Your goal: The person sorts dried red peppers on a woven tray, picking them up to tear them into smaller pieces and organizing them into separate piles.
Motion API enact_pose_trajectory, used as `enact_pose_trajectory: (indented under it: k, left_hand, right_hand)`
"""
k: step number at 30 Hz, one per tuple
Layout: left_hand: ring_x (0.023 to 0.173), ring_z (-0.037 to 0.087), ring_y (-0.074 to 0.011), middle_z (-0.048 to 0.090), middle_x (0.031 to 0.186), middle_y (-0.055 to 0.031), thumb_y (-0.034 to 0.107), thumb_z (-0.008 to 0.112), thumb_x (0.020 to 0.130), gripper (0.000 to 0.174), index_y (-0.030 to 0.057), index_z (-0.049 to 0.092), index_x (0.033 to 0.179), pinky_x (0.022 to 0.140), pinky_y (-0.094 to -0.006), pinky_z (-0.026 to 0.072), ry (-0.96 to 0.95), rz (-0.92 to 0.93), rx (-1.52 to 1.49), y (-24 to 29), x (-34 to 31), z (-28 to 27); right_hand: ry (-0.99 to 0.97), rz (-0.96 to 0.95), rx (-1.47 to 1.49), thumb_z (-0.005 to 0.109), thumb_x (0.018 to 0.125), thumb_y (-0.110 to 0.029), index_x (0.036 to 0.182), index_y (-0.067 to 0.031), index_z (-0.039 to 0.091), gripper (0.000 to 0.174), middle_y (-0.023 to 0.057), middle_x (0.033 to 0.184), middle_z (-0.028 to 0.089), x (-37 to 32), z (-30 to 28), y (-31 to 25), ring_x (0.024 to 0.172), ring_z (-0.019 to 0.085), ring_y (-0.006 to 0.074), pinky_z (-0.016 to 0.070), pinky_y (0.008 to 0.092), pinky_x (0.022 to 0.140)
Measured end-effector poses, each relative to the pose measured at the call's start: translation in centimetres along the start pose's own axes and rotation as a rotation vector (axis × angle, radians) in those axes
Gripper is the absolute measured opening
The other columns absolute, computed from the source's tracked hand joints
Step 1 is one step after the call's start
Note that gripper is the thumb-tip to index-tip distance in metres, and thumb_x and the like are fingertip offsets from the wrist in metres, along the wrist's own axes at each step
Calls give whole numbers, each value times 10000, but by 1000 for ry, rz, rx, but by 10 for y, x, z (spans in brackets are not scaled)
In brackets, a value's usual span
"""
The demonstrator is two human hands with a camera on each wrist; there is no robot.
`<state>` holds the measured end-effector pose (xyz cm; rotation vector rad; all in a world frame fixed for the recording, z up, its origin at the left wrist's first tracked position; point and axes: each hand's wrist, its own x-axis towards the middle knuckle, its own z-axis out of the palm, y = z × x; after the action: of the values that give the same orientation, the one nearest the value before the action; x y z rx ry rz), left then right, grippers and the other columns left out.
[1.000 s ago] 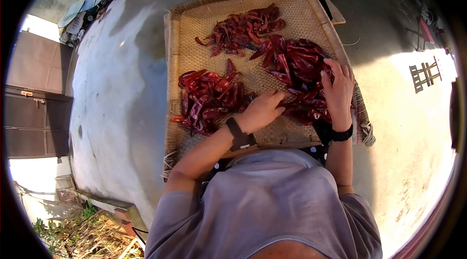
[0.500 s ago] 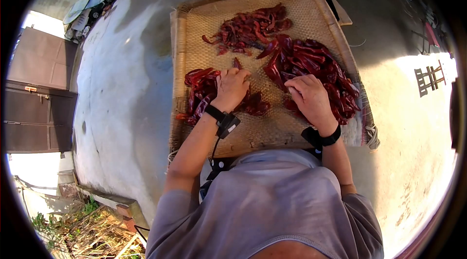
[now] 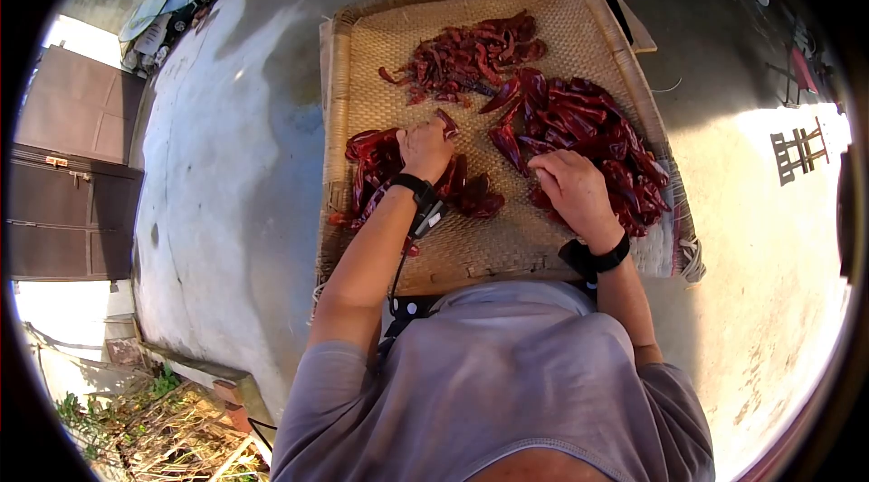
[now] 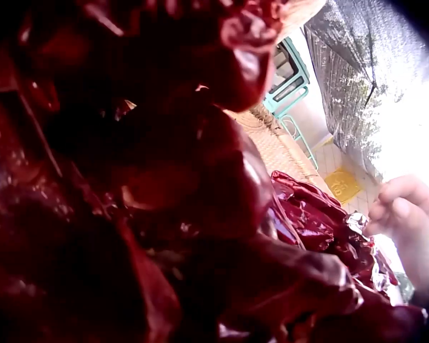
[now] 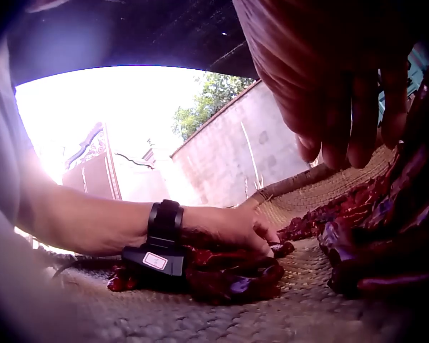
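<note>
Dried red chili peppers lie in separate heaps on a woven tray [image 3: 371, 57]. At the left heap [image 3: 367, 161], my left hand [image 3: 425, 152] has its fingers curled round a chili pepper [image 3: 446, 124], whose end sticks out past the fingertips. The right wrist view shows that hand [image 5: 232, 227] from the side, low over the heap. My right hand [image 3: 577, 197] hovers by the near-left edge of the larger right heap [image 3: 588, 115]. Its fingers [image 5: 365, 121] hang loosely with nothing between them. Glossy chilies [image 4: 229, 171] fill most of the left wrist view.
A third heap of smaller, shrivelled chili pieces [image 3: 475, 52] sits at the tray's far side. A dark flat object [image 3: 619, 16] lies on a board just outside the tray's right rim. Concrete floor [image 3: 217, 147] surrounds the tray. Black bands with devices [image 3: 425, 204] are on both wrists.
My left hand went from the tray's middle to the left heap and took hold of a chili pepper. My right hand moved left from the right heap's outer side, then stayed nearly still.
</note>
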<state>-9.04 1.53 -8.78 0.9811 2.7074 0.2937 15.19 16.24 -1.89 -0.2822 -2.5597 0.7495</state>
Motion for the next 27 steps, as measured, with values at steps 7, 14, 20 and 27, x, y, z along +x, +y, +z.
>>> enact_pose_trajectory:
  k: [7,14,20,27]
  left_hand:
    - [998,553,-311,623,979,-132,120,704,903,319,109,641,1215,966,-472,373,62,25,87,5,-4,-13]
    - [1093,543,-336,606,1092,-144,83,628,945,430,156,556,1363,1024,-506,357,-38,61,202,7,0,-9]
    - [1085,562,-346,618,1101,-159,112,659,935,342,112,595,1271,987,-513,396,95,177,138,6,-6,-19]
    - [1010,650,-324,649,1149,-163,201,692,925,357,58,594,1238,842,-432,516,-121,392,-300,68,-56,-54]
  right_hand:
    - [15,10,20,656,873,-42,1025,-69,696,160,98,931,672,1,-2,-1,886,646,314,533,406,769]
    - [1,24,20,653,873,-39,1027,-68,696,163,98,941,677,0,0,-1,894,649,312,533,405,773]
    - [50,49,21,651,896,-66,1052,-84,697,163,87,964,685,1,-2,1,905,652,304,533,403,787]
    - [173,129,88,628,935,-78,1137,-107,681,211,84,1092,680,8,-2,-6,939,662,303,542,386,819]
